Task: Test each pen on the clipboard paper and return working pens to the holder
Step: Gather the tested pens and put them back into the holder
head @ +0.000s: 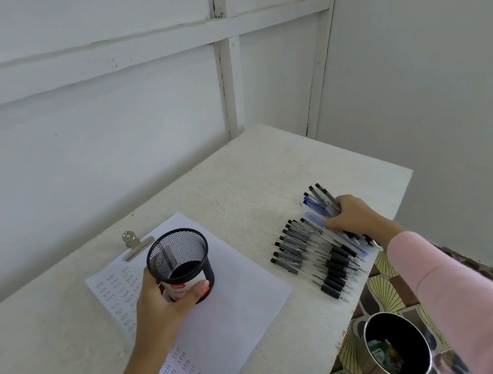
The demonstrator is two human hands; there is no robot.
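head: one holder [182, 256], one clipboard [242, 301]

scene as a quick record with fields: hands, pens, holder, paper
paper: white clipboard sheet with rows of scribbles, under a silver clip
left hand: grips the black mesh cylindrical pen holder over the sheet
right hand: grips a bundle of black and blue pens
loose pens: row of clear black-gripped pens lying on the white table
floor: round metal bin beside the table
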